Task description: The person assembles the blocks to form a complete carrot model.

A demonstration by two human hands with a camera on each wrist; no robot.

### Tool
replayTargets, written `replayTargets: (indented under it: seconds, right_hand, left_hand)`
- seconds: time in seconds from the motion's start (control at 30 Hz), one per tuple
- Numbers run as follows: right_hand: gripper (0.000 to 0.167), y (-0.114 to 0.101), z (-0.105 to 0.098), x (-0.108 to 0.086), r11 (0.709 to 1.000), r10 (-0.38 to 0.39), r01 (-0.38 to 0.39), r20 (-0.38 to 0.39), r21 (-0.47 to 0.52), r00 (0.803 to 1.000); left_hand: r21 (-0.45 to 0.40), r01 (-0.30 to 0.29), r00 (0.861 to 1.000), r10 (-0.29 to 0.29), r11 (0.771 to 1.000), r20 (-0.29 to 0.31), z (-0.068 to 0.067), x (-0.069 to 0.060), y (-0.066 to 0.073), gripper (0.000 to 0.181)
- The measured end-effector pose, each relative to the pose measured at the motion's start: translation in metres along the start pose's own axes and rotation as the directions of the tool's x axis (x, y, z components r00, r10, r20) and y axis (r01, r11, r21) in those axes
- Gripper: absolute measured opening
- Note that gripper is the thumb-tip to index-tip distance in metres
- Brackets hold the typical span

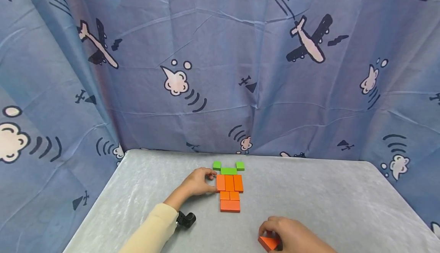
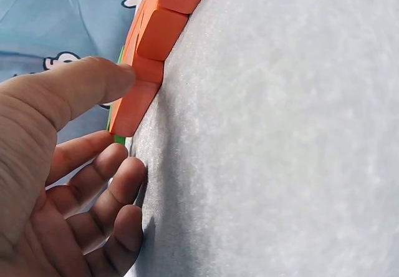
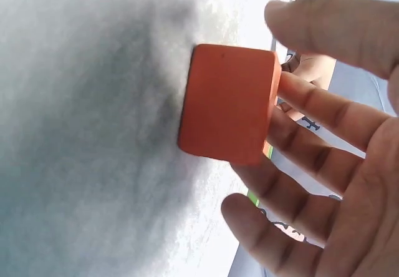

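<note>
My left hand (image 1: 199, 181) is beside the left edge of a flat figure made of orange blocks (image 1: 229, 183) and green blocks (image 1: 228, 171). Its thumb lies close against the orange blocks in the left wrist view, and the other fingers are loosely bent; whether they touch is unclear. Nearer the front, my right hand (image 1: 288, 234) is around an orange triangular block (image 1: 267, 242) on the table. In the right wrist view, the fingers reach behind this block (image 3: 229, 102), while the thumb stands apart from it.
The blocks lie on a grey cloth-covered table (image 1: 309, 192). Small green squares (image 1: 217, 165) top the figure's corners. A black camera (image 1: 186, 219) is worn at the left wrist. Behind the table hangs a blue curtain (image 1: 220, 54) with airplane prints.
</note>
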State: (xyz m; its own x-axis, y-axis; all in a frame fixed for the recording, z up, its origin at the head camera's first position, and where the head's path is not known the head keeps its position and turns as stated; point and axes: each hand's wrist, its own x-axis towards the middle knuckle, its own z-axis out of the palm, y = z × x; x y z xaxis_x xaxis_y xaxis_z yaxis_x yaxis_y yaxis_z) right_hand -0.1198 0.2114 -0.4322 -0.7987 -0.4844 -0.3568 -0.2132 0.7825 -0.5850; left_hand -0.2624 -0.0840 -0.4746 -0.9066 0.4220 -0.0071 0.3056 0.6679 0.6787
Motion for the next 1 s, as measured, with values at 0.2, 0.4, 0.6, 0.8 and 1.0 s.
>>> replayTargets:
  seconds: [0.2, 0.4, 0.6, 0.8, 1.0]
  right_hand:
    - [0.033, 0.001, 0.001, 0.001, 0.999, -0.005, 0.005, -0.003, -0.036, 1.0]
    - [0.025, -0.001, -0.001, 0.003, 0.996, -0.057, 0.057, -0.004, -0.072, 0.998]
    - [0.021, -0.016, -0.003, 0.016, 0.979, -0.144, 0.132, -0.07, -0.154, 0.987]
    - [0.023, -0.035, 0.0, 0.039, 0.939, -0.282, 0.248, -0.123, -0.237, 0.951]
    - [0.02, -0.046, 0.007, 0.064, 0.883, -0.412, 0.342, -0.183, -0.322, 0.893]
  left_hand:
    - [0.008, 0.0, 1.0, 0.0, 1.0, 0.001, 0.0, 0.0, 0.0, 0.051]
    - [0.03, -0.001, 1.0, 0.001, 1.0, 0.002, 0.0, 0.0, 0.001, 0.05]
    - [0.042, 0.002, 1.0, -0.002, 0.999, 0.004, 0.0, 0.0, 0.002, 0.05]
    - [0.051, 0.013, 1.0, -0.013, 0.999, 0.0, 0.002, 0.001, 0.002, 0.049]
    - [0.045, 0.01, 1.0, -0.009, 0.999, -0.01, 0.002, 0.002, 0.001, 0.049]
